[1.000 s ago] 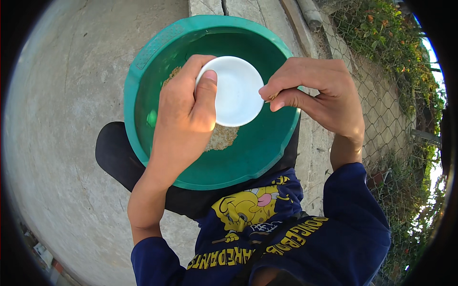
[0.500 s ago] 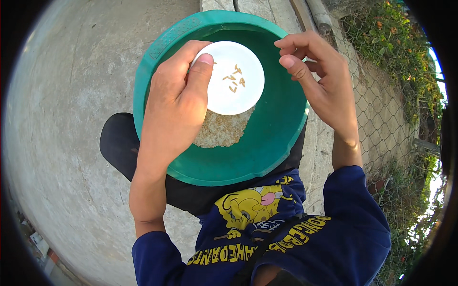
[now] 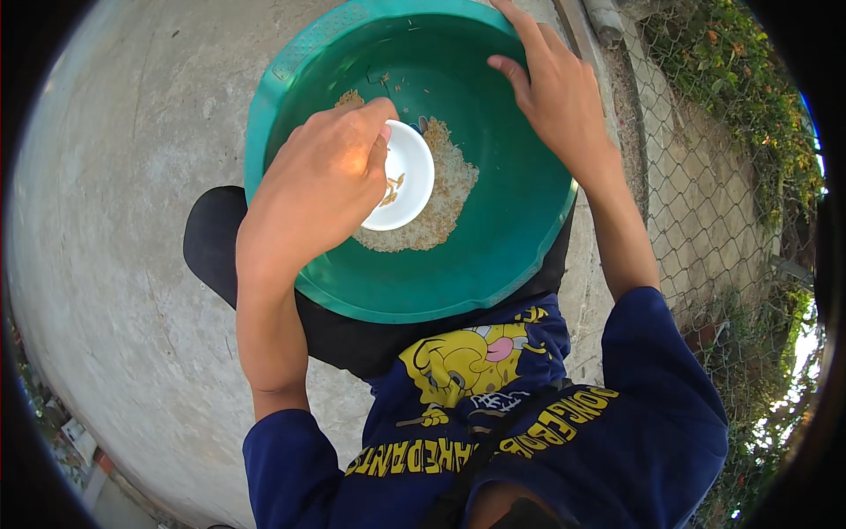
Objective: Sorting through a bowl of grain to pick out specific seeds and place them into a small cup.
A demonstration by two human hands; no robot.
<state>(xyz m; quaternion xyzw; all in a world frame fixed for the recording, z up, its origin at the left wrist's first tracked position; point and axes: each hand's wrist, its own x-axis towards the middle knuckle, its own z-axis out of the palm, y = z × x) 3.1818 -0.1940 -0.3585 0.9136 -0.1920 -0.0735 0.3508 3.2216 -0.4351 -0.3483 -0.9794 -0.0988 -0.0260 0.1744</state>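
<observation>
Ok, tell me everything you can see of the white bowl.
The white bowl is round and smooth, its material unclear. It looks tilted, a few brown grains lying inside toward the left. The left hand grips its left side, holding it over pale grain in the green basin.

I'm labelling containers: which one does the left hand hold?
The small white bowl: the left hand grips it, above the much larger green basin.

concrete ground [image 3: 132,238], wire fence [image 3: 696,220]
the ground is grey at nine o'clock; diamond-mesh fence near three, leafy shrubs [image 3: 749,97] at two, pole [image 3: 604,21] at one
</observation>
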